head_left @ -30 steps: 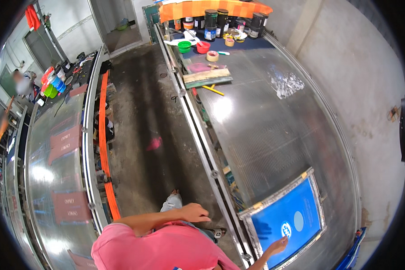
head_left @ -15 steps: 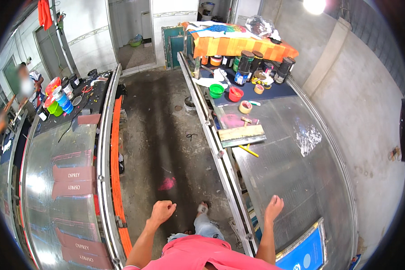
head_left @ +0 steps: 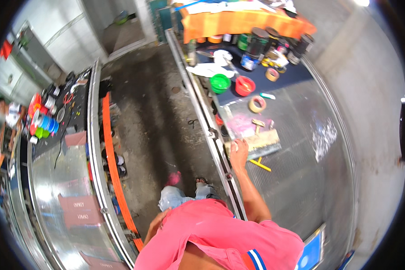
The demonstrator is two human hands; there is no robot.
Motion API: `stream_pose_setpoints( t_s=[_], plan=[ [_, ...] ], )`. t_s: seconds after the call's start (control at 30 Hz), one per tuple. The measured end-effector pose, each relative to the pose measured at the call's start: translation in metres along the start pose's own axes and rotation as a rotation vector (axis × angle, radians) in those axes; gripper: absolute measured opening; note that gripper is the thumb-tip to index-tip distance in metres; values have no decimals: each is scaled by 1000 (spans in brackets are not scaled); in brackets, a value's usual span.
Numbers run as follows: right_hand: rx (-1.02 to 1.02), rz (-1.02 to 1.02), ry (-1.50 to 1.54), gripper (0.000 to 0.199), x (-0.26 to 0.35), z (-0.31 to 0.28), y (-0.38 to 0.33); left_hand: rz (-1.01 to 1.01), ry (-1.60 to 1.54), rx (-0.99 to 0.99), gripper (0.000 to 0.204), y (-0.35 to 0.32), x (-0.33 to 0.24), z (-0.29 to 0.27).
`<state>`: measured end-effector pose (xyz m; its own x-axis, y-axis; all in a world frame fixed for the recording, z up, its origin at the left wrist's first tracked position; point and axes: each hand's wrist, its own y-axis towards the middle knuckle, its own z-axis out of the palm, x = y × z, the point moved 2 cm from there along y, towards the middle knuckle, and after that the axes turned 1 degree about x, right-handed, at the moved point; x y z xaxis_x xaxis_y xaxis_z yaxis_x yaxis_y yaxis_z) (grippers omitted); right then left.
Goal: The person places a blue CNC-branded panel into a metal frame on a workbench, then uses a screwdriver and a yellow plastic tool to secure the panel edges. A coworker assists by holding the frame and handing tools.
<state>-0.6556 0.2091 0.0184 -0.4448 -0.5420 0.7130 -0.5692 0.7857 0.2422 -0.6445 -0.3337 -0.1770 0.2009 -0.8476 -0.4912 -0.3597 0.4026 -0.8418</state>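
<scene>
My right hand (head_left: 239, 153) reaches over the right-hand table to the left end of a wide squeegee (head_left: 261, 140) with a pale wooden handle and grey lower edge. Its bent fingers rest on the handle and seem closed around that end, though slightly blurred. A yellow stick (head_left: 260, 165) pokes out below the squeegee, and a small wooden-handled tool (head_left: 258, 123) lies against its upper side. My left hand (head_left: 156, 224) hangs low beside my hip, partly behind my pink shirt, its fingers smeared and partly hidden.
Tape rolls (head_left: 257, 104), a green bowl (head_left: 220, 83), a red bowl (head_left: 245, 85) and dark jars (head_left: 256, 45) stand farther up this table. A blue framed screen (head_left: 311, 254) lies near me. Across the aisle, another table holds brown printed pieces (head_left: 80, 210). A co-worker (head_left: 13, 114) stands far left.
My right hand has moved forward and left onto the squeegee's end. My left hand has dropped back beside my hip. The view has turned and come nearer the right-hand table.
</scene>
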Motion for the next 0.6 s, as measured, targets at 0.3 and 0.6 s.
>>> stream_pose_setpoints(
  t_s=[0.3,0.6],
  plan=[
    [219,306,-633,57,-55,12,35,18,149,191,94,74,-128,-147],
    [339,514,-602,52,-50,42,79,16,278,198,80,110,-157,-245]
  ],
)
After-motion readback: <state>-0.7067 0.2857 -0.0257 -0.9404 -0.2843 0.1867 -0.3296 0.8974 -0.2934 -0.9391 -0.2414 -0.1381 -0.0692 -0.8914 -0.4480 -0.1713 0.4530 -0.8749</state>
